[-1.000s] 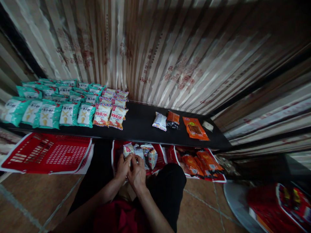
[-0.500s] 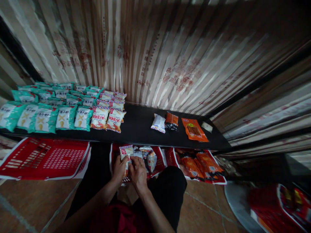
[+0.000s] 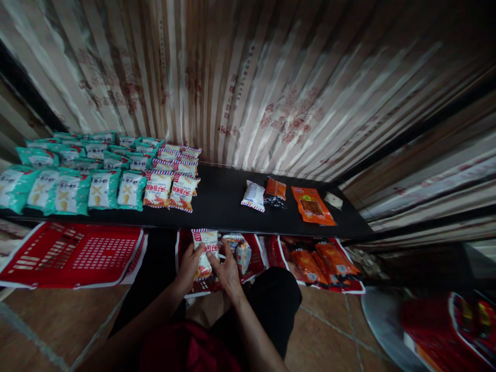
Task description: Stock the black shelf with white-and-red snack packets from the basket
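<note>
Between my hands, over the front edge of the black shelf point(image 3: 228, 206), is a white snack bag point(image 3: 206, 240) with red lettering and a striped top edge. My left hand point(image 3: 190, 263) grips its left side. My right hand point(image 3: 227, 267) holds its right side, thumb across the front. Just below sits a red basket point(image 3: 259, 253) with more snack bags point(image 3: 242, 253) in it, partly hidden by my hands. Matching white bags point(image 3: 158, 188) stand upright in rows on the shelf, beside rows of teal snack bags point(image 3: 70, 191).
On the shelf's right lie a white bag point(image 3: 253, 196), a brown-orange packet point(image 3: 275, 192), an orange packet point(image 3: 313, 206) and a small white item point(image 3: 333, 200). A red basket point(image 3: 73, 253) is at the left; another holds orange packets point(image 3: 335, 261). A striped curtain point(image 3: 248, 93) hangs behind.
The snack bag in my hands has turned to face me more fully, its front now showing wider. My right hand has shifted slightly right, its fingers opening out along the bag's side.
</note>
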### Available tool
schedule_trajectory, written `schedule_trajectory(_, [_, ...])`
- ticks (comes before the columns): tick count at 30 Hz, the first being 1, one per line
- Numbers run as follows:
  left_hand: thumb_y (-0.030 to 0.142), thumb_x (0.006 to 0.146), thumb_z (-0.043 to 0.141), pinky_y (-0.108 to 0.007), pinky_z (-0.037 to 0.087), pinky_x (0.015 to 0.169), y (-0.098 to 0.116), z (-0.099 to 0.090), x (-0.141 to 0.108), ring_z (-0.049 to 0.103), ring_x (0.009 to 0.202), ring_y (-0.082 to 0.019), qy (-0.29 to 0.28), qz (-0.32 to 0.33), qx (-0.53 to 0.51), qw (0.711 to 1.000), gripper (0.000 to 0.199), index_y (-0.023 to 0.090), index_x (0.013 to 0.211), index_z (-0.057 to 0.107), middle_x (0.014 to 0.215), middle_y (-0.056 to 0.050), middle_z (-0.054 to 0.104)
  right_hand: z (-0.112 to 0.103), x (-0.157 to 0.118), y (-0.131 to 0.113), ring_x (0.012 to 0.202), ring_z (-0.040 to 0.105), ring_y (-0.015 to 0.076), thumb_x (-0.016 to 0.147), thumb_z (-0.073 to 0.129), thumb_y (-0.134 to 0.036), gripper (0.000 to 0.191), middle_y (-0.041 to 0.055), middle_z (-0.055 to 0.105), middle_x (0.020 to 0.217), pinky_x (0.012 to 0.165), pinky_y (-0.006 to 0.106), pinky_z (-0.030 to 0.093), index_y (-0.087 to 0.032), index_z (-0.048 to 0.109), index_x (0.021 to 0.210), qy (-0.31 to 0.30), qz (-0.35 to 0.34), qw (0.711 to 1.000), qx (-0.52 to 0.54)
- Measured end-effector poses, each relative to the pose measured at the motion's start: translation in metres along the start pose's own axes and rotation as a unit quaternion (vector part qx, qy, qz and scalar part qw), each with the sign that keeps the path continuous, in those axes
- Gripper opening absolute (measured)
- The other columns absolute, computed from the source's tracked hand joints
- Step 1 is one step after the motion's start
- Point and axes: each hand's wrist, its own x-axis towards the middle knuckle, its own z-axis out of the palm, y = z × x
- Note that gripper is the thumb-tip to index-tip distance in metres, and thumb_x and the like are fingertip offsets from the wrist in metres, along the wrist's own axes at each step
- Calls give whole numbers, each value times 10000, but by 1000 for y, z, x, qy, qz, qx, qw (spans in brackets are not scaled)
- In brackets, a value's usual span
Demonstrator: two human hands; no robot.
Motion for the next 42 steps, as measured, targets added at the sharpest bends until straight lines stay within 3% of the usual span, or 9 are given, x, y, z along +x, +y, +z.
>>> schedule_trajectory(3, [483,629,692,-295,512,651,1,-2,1,665,745,-218,-12,-5,12,1000,502,138,979,590,882,-93,698,-1,-3,-10,953,637,246,710,624,-477,638,98,666,1066,817,363,513,-156,494,1247,-47,48,995,71])
schedule_trajectory(6, [474,611,701,-295,510,669,4,-3,0,662,763,-220,-15,-2,33,999,500,137,962,588,872,-87,696,-2,-8,-17,904,652,244,697,640,-484,580,80,686,1024,792,359,525,-159,555,1170,-72,54,989,114])
schedule_trajectory(12, [502,638,675,-295,506,671,13,0,-4,661,789,-226,-45,12,34,998,502,149,981,577,903,-87,690,-3,-13,-15,909,646,240,684,674,-440,569,83,680,1041,811,367,528,-153,544,1158,-49,26,988,145])
schedule_trajectory(18, [648,631,613,-291,499,649,21,4,2,657,769,-230,3,38,64,997,583,152,935,588,873,-89,688,-1,-9,-25,920,648,245,690,678,-388,565,95,673,1060,824,377,526,-152,523,1180,-45,7,988,150])
schedule_trajectory(28, [737,662,484,-306,474,643,48,18,25,640,769,-239,32,84,163,983,622,160,864,599,871,-115,677,-4,15,-45,1048,604,246,776,578,-471,503,88,641,1151,913,387,476,-179,556,1185,-59,-28,990,126])
schedule_trajectory(33, [694,720,457,-288,461,603,50,29,36,622,677,-208,36,106,182,977,522,192,809,572,752,-64,657,-14,31,-49,935,635,241,771,582,-460,415,92,679,1042,842,374,498,-164,628,1058,-70,-52,991,100])
schedule_trajectory(38, [649,730,497,-295,474,626,48,44,49,629,694,-216,35,113,164,979,479,188,821,586,722,-62,655,-23,48,-45,762,653,234,736,601,-492,430,69,709,811,644,323,532,-153,652,994,-47,-28,995,83])
schedule_trajectory(42, [600,736,532,-304,486,693,49,53,56,639,818,-241,25,130,143,981,457,175,883,613,818,-88,679,-30,65,-41,784,653,226,733,606,-499,452,80,709,913,642,303,526,-144,639,1010,-37,-37,995,83])
